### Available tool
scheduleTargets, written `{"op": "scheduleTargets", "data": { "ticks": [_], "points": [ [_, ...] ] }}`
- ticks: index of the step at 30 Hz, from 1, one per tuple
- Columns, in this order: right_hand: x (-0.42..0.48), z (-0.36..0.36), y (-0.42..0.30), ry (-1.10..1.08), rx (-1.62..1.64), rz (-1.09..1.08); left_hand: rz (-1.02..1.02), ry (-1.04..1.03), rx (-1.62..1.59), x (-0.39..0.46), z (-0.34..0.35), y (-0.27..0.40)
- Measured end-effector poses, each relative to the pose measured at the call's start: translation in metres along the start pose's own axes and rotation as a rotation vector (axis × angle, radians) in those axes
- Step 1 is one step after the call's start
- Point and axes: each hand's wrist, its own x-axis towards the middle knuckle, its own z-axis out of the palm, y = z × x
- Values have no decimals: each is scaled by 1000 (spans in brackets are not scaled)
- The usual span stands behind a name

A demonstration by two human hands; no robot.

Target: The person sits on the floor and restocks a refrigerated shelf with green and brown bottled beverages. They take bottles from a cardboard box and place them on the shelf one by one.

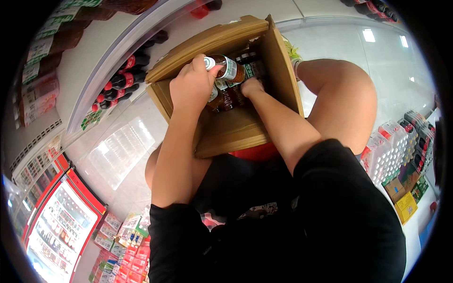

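An open cardboard box (230, 138) stands before me between my knees, with several bottles of dark drink inside. My left hand (194, 79) grips a plastic bottle of brown drink (231, 69) by its neck, near the white cap; the bottle lies tilted above the others, towards the box's middle. My right hand (252, 86) reaches down into the box, fingers curled at the bottles lying there. Its fingertips are hidden, so whether it holds one cannot be seen. More white-capped bottles (247, 56) stand in the box's far corner.
Shelving with cola bottles (124, 80) runs along the left, close to the box. A lit red drinks refrigerator (63, 226) stands at the lower left, near stacked red cartons (136, 260). Shrink-wrapped bottle packs (389, 152) and a yellow box (406, 207) are at the right.
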Motion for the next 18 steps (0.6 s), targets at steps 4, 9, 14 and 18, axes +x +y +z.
{"op": "scheduleTargets", "data": {
  "ticks": [4, 9, 14, 18],
  "points": [
    [28, 15, 8, -46, 29, 75, -38, -31, -31, 0, 4, 3],
    [-13, 14, -2, -96, -6, 96, -12, -132, -167, 3, 23, 8],
    [-25, 36, -7, -193, -344, 5, 18, -261, -179, 8, 46, 17],
    [-44, 16, -11, -259, -197, -29, -28, -378, -276, 21, 77, 16]
  ]
}}
